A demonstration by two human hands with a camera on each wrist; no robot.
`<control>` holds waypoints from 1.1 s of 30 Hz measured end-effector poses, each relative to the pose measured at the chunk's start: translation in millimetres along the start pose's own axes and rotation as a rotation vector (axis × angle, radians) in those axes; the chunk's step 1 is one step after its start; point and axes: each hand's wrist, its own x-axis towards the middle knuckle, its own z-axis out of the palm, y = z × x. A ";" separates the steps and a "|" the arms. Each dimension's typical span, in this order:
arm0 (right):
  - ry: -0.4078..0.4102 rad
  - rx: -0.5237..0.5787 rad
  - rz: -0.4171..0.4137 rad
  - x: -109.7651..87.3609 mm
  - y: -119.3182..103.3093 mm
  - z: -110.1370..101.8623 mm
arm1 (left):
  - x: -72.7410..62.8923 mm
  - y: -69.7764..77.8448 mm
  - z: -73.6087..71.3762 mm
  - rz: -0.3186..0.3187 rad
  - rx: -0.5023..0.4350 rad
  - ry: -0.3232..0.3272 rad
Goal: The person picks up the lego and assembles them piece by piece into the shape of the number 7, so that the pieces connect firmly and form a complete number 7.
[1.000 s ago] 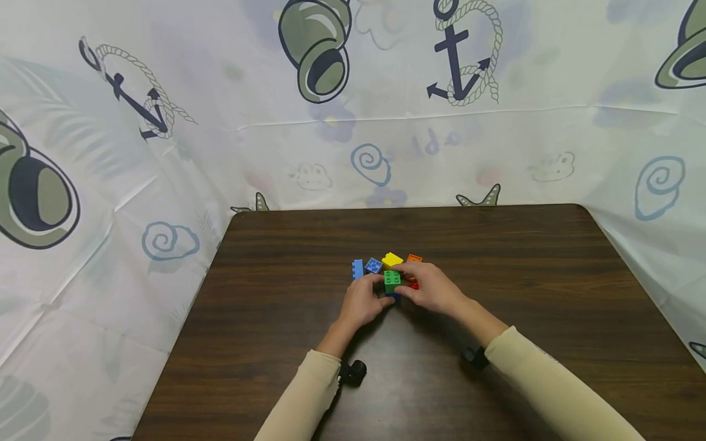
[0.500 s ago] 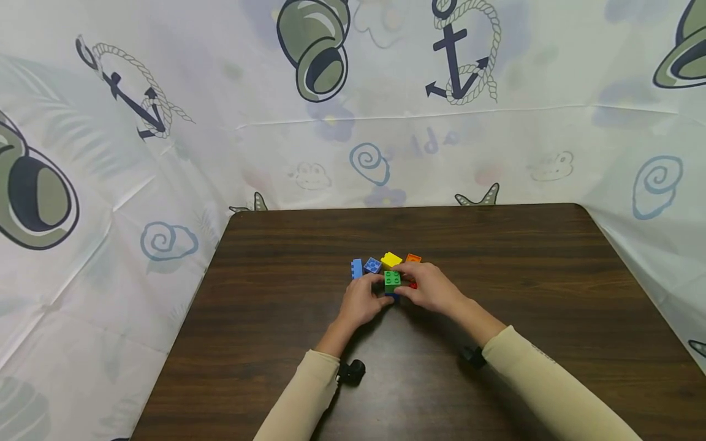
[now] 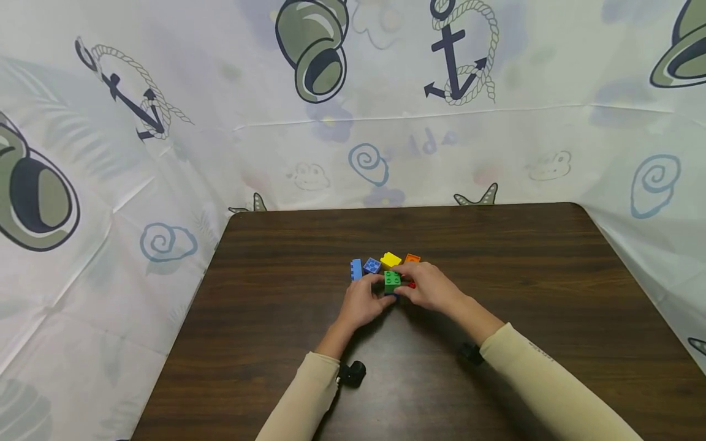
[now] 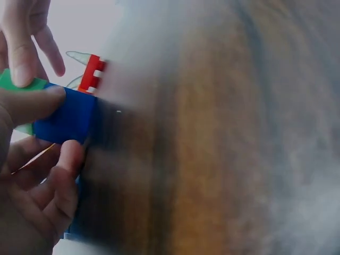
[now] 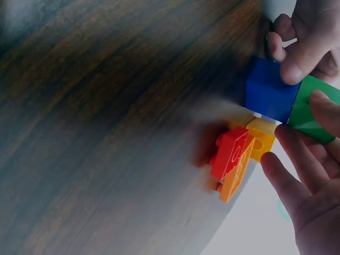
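Near the middle of the dark table, a green toy building brick sits on top of a dark blue one, their faces lined up. My left hand pinches the blue brick low down, its thumb across the near face. From the other side my right hand grips the green brick between thumb and fingers. The right wrist view shows the blue brick's side and the seam where green meets it. Fingers hide the far faces of both bricks.
Just behind the hands lie loose bricks: a light blue one, a blue one, a yellow one and an orange one. A red brick stands by the right fingers. A patterned cloth hangs beyond the table.
Both hands stay on the stacked bricks with almost the same grip. My left thumb has slid slightly right, and less of the dark blue brick shows in the head view.
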 end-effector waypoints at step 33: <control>-0.005 0.052 -0.006 0.9 0.8 0.8 | -1.0 7.1 10.9 -0.069 -0.301 0.065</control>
